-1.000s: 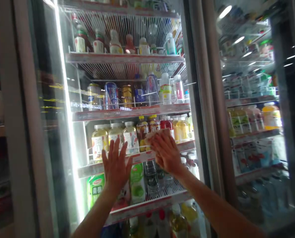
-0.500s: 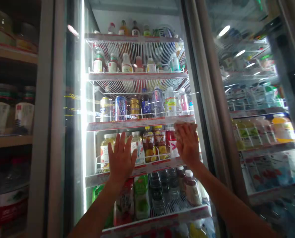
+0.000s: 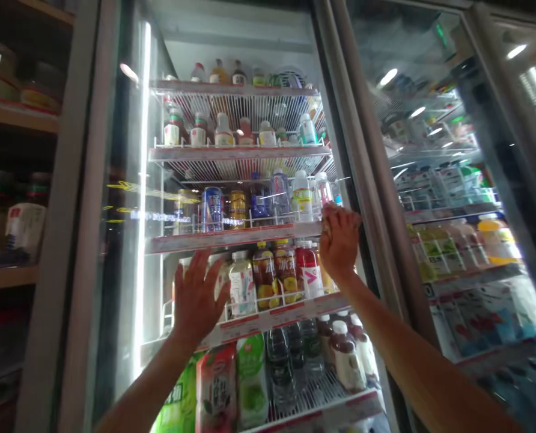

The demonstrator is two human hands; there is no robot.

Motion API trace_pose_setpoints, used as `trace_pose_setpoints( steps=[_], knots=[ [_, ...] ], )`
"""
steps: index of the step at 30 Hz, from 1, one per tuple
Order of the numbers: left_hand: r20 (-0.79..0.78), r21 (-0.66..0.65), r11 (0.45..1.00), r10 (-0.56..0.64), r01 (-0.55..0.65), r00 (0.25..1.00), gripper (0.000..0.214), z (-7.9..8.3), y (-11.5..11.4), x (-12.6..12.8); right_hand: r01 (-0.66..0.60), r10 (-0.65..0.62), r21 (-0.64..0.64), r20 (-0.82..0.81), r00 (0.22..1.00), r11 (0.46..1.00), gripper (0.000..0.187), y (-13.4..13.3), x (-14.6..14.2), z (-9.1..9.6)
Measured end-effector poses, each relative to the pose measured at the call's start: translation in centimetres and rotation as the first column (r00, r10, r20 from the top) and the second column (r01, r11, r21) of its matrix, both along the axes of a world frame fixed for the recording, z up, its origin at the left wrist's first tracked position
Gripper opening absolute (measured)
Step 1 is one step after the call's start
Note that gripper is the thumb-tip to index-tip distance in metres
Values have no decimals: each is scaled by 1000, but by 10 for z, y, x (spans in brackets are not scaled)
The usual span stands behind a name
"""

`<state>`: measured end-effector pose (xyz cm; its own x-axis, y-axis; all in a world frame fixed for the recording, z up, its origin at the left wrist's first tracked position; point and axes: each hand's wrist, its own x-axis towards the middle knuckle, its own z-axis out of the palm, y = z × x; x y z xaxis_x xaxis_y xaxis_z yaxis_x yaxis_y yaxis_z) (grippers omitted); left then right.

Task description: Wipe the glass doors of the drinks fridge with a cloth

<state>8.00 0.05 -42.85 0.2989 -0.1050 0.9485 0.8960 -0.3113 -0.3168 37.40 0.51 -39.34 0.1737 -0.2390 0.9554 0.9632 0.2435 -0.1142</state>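
My left hand (image 3: pixel 200 297) is raised before the glass door (image 3: pixel 122 252) of a lit drinks cooler, fingers spread and nothing held. Whether its palm touches the glass I cannot tell. At the right side of the same door, my right hand (image 3: pixel 342 240) presses a small crumpled cloth (image 3: pixel 325 218) to the glass; most of the cloth is hidden under the fingers. Behind the glass, near the right hand, are a clear bottle with a pink label (image 3: pixel 324 190) and a red bottle (image 3: pixel 309 270). A pale bottle (image 3: pixel 241 282) shows beside the left hand.
Wire shelves (image 3: pixel 245 153) of bottles and cans fill the cooler. A metal door frame (image 3: pixel 362 138) runs up on the right, with another glass-fronted cooler (image 3: pixel 469 273) beyond. Wooden shelves (image 3: pixel 6 276) with jars and bottles stand at the left.
The right hand with the cloth has moved up the glass, from below the can shelf's edge to over it. The left hand has shifted left. The view has tilted slightly.
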Motion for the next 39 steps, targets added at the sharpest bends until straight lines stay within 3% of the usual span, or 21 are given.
trace_pose_setpoints(
  steps=[2, 4, 6, 7, 10, 12, 13, 15, 17, 19, 21, 23, 25, 28, 30, 32, 34, 36, 38, 39],
  knots=[
    [59, -18, 1000, 4, -3, 998, 48, 18, 1, 1, -9, 13, -40, 112, 994, 999, 52, -2, -18, 5],
    [97, -45, 999, 12, -7, 995, 49, 37, 1, 4, 2, 35, -103, 355, 934, 995, 51, -5, -34, 3],
    [115, -67, 998, 19, -11, 993, 51, 53, 0, 7, 33, 45, -138, 529, 848, 990, 52, -8, -34, 0],
    [117, -72, 997, 22, -14, 993, 52, 59, 0, 8, 42, 38, -136, 539, 841, 990, 52, -9, -26, 1],
    [114, -83, 996, 39, -29, 993, 53, 67, 1, 7, 19, -3, -59, 255, 967, 998, 52, -4, 7, 18],
    [116, -82, 996, 49, -39, 992, 53, 66, 3, 6, 0, 1, -12, 66, 998, 1000, 53, -1, 14, 33],
    [121, -75, 996, 51, -42, 991, 53, 65, 4, 5, -5, 5, -3, 53, 999, 1000, 53, 0, 10, 39],
    [131, -61, 997, 50, -42, 990, 53, 63, 6, 6, 0, 3, -19, 187, 982, 1000, 51, -1, -8, 44],
    [128, -53, 998, 46, -39, 991, 54, 62, 6, 6, 26, -1, -53, 421, 907, 998, 49, -2, -23, 44],
    [124, -52, 998, 47, -41, 991, 53, 63, 5, 5, 47, -7, -63, 529, 849, 997, 48, -2, -21, 46],
    [118, -53, 998, 50, -44, 992, 53, 63, 5, 4, 39, -15, -48, 422, 906, 998, 48, 1, -5, 55],
    [117, -52, 998, 50, -44, 992, 52, 62, 5, 4, 15, -10, -21, 195, 981, 1000, 48, 5, 9, 70],
    [123, -41, 998, 47, -42, 991, 52, 61, 6, 5, -9, 9, -2, 96, 995, 1000, 48, 8, 5, 84],
    [130, -18, 999, 41, -39, 991, 52, 59, 8, 6, -9, 15, -21, 299, 954, 1000, 49, 6, -31, 87],
    [121, -13, 999, 34, -32, 992, 53, 60, 8, 3, 27, 8, -60, 515, 857, 998, 49, 3, -51, 80],
    [93, -19, 999, 35, -33, 995, 52, 63, 7, -3, 48, 11, -84, 587, 809, 995, 49, 0, -49, 76],
    [60, -25, 999, 47, -46, 997, 52, 70, 5, -12, 15, 17, -69, 444, 896, 998, 46, -2, -28, 83],
    [63, -31, 998, 62, -60, 996, 52, 80, 4, -21, -24, 27, -18, 202, 979, 1000, 46, -1, -6, 99],
    [106, -45, 997, 73, -68, 992, 54, 89, 4, -28, -35, 34, 9, 73, 997, 999, 47, 1, -2, 114],
    [131, -54, 996, 77, -70, 988, 54, 94, 4, -29, -31, 31, 1, 82, 996, 1000, 47, 2, -8, 119]
  ],
)
